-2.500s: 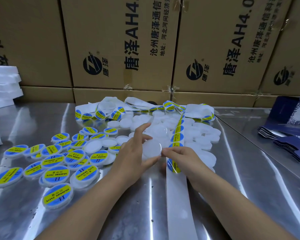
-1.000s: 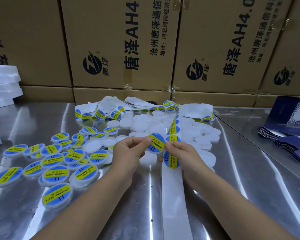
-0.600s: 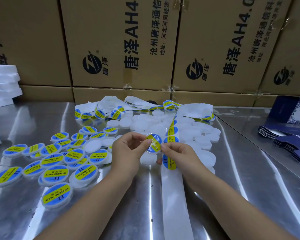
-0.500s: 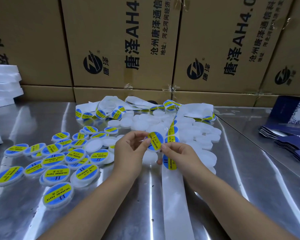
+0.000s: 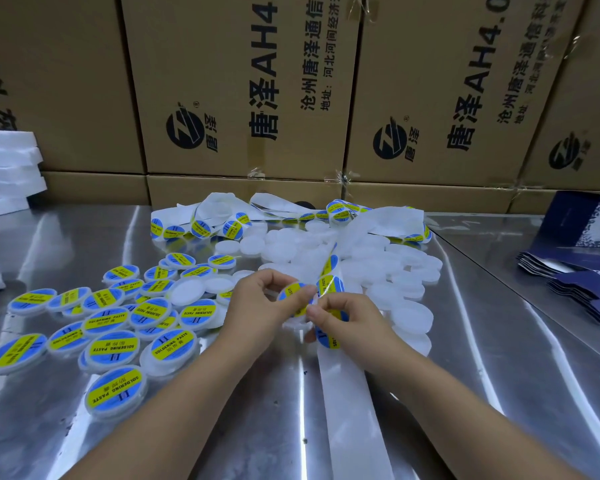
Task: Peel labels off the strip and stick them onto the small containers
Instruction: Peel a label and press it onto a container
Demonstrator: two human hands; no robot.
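Note:
My left hand point(image 5: 257, 306) holds a small round white container point(image 5: 293, 297) with a blue and yellow label on its lid, just above the steel table. My right hand point(image 5: 347, 318) has its thumb and fingers on the container's right edge and on the label strip point(image 5: 347, 407). The white backing strip runs from under my right hand toward me, and upward with labels point(image 5: 330, 284) still on it. Labelled containers point(image 5: 113, 348) lie in a heap at the left. Plain white containers point(image 5: 371, 268) are piled behind my hands.
Cardboard boxes point(image 5: 239, 88) wall off the back of the steel table point(image 5: 257, 427). Used backing and loose label strips point(image 5: 222, 220) lie tangled at the back. White foam pieces point(image 5: 7, 171) are stacked far left. Dark blue folded cartons point(image 5: 582, 275) lie at the right.
A label now sits on the container that was bare 2.5 s ago. Since then my hands have turned the labelled container slightly while my right fingers stay at its edge.

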